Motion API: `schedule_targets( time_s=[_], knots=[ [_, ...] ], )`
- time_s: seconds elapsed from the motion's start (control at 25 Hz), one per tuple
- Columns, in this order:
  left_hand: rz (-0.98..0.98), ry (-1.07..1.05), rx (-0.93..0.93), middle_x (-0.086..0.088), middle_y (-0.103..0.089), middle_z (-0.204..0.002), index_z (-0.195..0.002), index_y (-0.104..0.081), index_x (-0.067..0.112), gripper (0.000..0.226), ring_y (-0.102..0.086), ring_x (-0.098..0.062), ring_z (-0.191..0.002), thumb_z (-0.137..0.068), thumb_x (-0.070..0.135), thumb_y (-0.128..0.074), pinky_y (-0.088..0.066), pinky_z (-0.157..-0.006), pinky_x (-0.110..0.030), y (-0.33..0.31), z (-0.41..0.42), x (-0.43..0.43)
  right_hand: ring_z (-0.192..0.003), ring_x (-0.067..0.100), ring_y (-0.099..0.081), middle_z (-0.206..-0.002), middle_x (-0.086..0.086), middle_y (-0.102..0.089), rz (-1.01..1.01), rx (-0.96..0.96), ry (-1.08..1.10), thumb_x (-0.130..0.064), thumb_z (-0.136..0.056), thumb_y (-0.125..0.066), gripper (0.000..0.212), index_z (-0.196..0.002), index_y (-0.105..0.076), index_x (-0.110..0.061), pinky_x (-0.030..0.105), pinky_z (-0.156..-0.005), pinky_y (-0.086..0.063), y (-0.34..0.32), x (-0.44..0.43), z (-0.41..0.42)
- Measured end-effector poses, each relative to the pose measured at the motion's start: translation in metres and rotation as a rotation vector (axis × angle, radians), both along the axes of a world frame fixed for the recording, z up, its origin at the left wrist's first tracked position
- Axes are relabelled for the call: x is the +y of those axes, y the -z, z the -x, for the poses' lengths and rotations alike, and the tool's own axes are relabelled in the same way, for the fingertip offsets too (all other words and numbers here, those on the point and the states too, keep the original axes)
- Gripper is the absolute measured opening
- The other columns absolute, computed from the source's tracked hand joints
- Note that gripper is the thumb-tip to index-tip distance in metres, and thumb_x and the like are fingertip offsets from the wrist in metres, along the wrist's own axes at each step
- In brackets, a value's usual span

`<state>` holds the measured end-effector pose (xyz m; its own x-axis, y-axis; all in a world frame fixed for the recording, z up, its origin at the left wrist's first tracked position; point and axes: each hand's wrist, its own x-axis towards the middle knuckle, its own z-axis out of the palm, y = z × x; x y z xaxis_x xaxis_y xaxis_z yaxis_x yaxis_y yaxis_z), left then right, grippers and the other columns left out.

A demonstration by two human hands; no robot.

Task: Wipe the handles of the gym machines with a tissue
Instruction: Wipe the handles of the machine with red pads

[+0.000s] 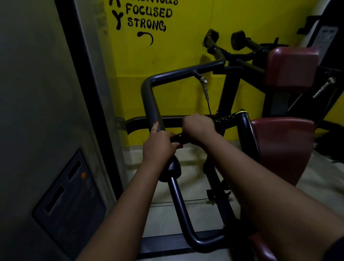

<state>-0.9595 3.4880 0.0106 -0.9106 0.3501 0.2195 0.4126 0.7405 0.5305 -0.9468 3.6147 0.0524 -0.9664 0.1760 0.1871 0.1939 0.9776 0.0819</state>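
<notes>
Two grips on one handle, mid-frame; wiping seems under way.
Left grip and right grip both curl round the handle; no tissue shows, perhaps under the right. Far handles, upper right, probably remain.

The bent handle bar mid-frame looks like smooth, matt dark-grey painted metal. The red pads on the right look like slightly shiny vinyl, and the floor tiles lower down are glossy.
</notes>
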Motion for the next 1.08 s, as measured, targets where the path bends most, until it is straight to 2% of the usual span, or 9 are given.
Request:
schedule_targets(
  time_s=[0.12, 0.24, 0.32, 0.4, 0.64, 0.76, 0.84, 1.0, 1.08],
  knots=[
    [0.019, -0.017, 0.020, -0.013, -0.024, -0.159, -0.117, -0.066, 0.024, 0.031, -0.014, -0.016, -0.148, -0.088, 0.017, -0.058, -0.045, -0.094, -0.041, 0.001, 0.001, 0.000, -0.097, 0.026, -0.059, -0.109, 0.007, -0.062, 0.080, 0.092, -0.228, -0.023, -0.091, -0.056, 0.028, -0.118, -0.053, -0.014, 0.036, -0.080, -0.044, 0.020, -0.014, -0.010],
    [-0.013, 0.007, 0.009, -0.012, -0.026, -0.158, -0.117, -0.068, 0.028, 0.031, -0.012, -0.015, -0.149, -0.087, 0.026, -0.064, -0.045, -0.097, -0.041, 0.004, 0.002, -0.001, -0.104, 0.029, -0.055, -0.099, 0.008, -0.068, -0.074, 0.308, -0.214, -0.013, -0.088, -0.056, 0.023, -0.111, -0.059, -0.013, 0.036, -0.088, -0.036, 0.029, 0.002, -0.026],
    [-0.027, 0.014, -0.003, -0.014, -0.022, -0.159, -0.118, -0.068, 0.031, 0.033, -0.016, -0.019, -0.148, -0.085, 0.034, -0.068, -0.041, -0.103, -0.041, 0.004, 0.001, -0.001, -0.101, 0.031, -0.055, -0.084, 0.009, -0.071, -0.206, 0.434, 0.004, -0.009, -0.084, -0.064, 0.014, -0.098, -0.065, -0.012, 0.035, -0.076, -0.037, 0.029, 0.014, -0.030],
    [-0.040, 0.010, -0.014, -0.015, -0.019, -0.159, -0.119, -0.067, 0.031, 0.035, -0.016, -0.021, -0.148, -0.084, 0.035, -0.070, -0.038, -0.106, -0.042, 0.005, 0.002, 0.001, -0.091, 0.034, -0.055, -0.076, 0.013, -0.069, -0.128, 0.524, 0.152, 0.000, -0.076, -0.069, 0.014, -0.087, -0.067, -0.008, 0.032, -0.065, -0.032, 0.030, 0.009, -0.031],
    [-0.018, 0.035, 0.050, -0.007, -0.044, -0.149, -0.131, -0.056, 0.040, 0.043, -0.012, -0.017, -0.149, -0.090, 0.028, -0.061, -0.035, -0.106, -0.043, 0.005, -0.001, -0.002, -0.080, 0.032, -0.054, -0.081, 0.012, -0.066, 0.059, 0.563, -0.178, 0.007, -0.074, -0.067, 0.023, -0.093, -0.069, -0.006, 0.026, -0.053, -0.033, 0.056, -0.015, -0.037],
    [0.010, 0.039, 0.175, -0.002, -0.057, -0.138, -0.131, -0.058, 0.035, 0.040, -0.022, -0.019, -0.146, -0.091, 0.033, -0.062, -0.026, -0.111, -0.045, 0.004, -0.006, -0.002, -0.089, 0.036, -0.054, -0.097, 0.017, -0.065, 0.202, 0.738, 0.114, 0.005, -0.080, -0.064, 0.022, -0.098, -0.070, -0.006, 0.032, -0.068, -0.044, 0.051, 0.011, -0.033],
    [-0.021, 0.118, 0.297, 0.001, -0.067, -0.124, -0.124, -0.065, 0.027, 0.039, -0.036, -0.023, -0.140, -0.086, 0.018, -0.067, -0.031, -0.110, -0.044, 0.006, -0.005, 0.000, -0.095, 0.037, -0.052, -0.105, 0.019, -0.059, 0.357, 0.863, 0.241, 0.004, -0.083, -0.062, 0.022, -0.101, -0.071, -0.006, 0.034, -0.079, -0.044, 0.055, 0.001, -0.032],
    [-0.159, 0.194, 0.325, -0.001, -0.074, -0.105, -0.115, -0.071, 0.025, 0.040, -0.066, -0.023, -0.102, -0.081, 0.004, -0.065, -0.053, -0.087, -0.039, 0.011, -0.003, -0.001, -0.100, 0.033, -0.053, -0.107, 0.019, -0.057, 0.546, 0.793, 0.183, 0.001, -0.086, -0.056, 0.022, -0.104, -0.068, -0.002, 0.031, -0.087, -0.042, 0.070, -0.046, -0.035],
    [-0.196, 0.196, 0.309, 0.000, -0.074, -0.108, -0.115, -0.072, 0.022, 0.035, -0.068, -0.021, -0.100, -0.083, 0.008, -0.068, -0.053, -0.089, -0.038, 0.010, -0.005, -0.001, -0.096, 0.035, -0.053, -0.104, 0.020, -0.058, 0.536, 0.831, 0.179, 0.000, -0.087, -0.055, 0.020, -0.100, -0.069, -0.004, 0.034, -0.083, -0.041, 0.061, -0.033, -0.031]
  ],
)
